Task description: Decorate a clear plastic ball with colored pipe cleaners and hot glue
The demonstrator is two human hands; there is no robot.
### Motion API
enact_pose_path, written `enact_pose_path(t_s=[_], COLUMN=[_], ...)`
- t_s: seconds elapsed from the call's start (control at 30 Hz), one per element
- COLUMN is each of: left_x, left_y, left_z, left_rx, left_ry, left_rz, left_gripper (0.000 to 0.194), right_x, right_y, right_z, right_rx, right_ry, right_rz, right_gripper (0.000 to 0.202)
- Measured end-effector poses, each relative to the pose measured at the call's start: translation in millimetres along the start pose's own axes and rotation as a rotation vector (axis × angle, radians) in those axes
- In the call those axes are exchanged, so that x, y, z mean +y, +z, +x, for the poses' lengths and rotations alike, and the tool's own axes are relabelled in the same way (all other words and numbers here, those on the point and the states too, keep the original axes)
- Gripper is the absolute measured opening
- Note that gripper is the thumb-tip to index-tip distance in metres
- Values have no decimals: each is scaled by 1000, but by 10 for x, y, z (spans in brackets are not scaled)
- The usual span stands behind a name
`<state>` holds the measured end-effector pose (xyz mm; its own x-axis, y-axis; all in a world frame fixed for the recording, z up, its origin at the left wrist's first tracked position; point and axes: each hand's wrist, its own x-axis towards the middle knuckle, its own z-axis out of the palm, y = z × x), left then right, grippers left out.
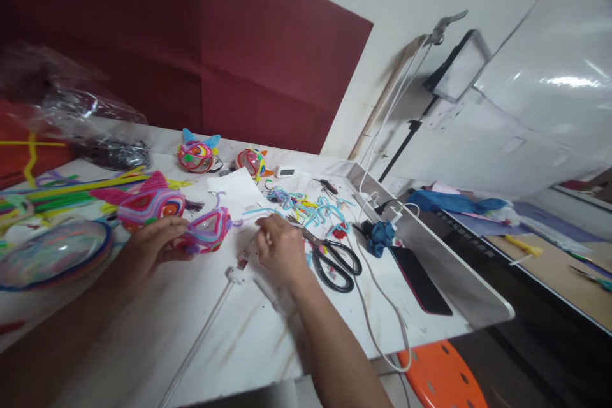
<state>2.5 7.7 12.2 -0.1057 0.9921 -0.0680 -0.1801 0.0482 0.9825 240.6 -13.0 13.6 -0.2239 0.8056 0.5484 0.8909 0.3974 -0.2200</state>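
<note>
My left hand [160,239] is closed on a pink and purple pipe-cleaner piece [209,229] with a clear middle and loose purple ends. Just behind that hand lies a pink striped fish-like craft [150,204] with an orange eye. My right hand [281,245] is over the white table, its fingers curled; whatever they may hold is too small to make out. Black-handled scissors [335,258] lie right beside it. Behind them is a tangle of blue, yellow and red pipe-cleaner scraps [313,209].
Two finished-looking crafts [197,154] stand by the wall. Long pipe cleaners [62,197] and a clear dome [57,252] lie at left. A white cable [203,325] crosses the table [248,350]. A black phone [421,280] and a blue scrunchie [381,238] lie at right.
</note>
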Motion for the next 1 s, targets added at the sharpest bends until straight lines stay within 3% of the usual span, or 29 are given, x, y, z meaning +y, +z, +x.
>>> enact_pose_path(t_s=[0.13, 0.3, 0.6, 0.83, 1.0], left_x=[-13, -43, -81, -69, -80], left_y=[-36, -21, -7, 23, 2], left_z=[31, 5, -14, -59, -29], left_rx=[-31, -17, -58, -64, -76], left_ry=[-6, 22, 39, 9, -55], left_rz=[0, -6, 23, 57, 75], left_gripper=[20, 19, 18, 15, 24], right_x=[320, 502, 547, 456, 416], right_y=[-141, -90, 12, -53, -1], right_z=[71, 35, -70, -100, -19], right_rx=[8, -20, -35, -89, -194], right_ry=[210, 242, 201, 214, 278], right_rz=[-163, -259, -305, -276, -242], right_gripper=[31, 33, 38, 31, 20])
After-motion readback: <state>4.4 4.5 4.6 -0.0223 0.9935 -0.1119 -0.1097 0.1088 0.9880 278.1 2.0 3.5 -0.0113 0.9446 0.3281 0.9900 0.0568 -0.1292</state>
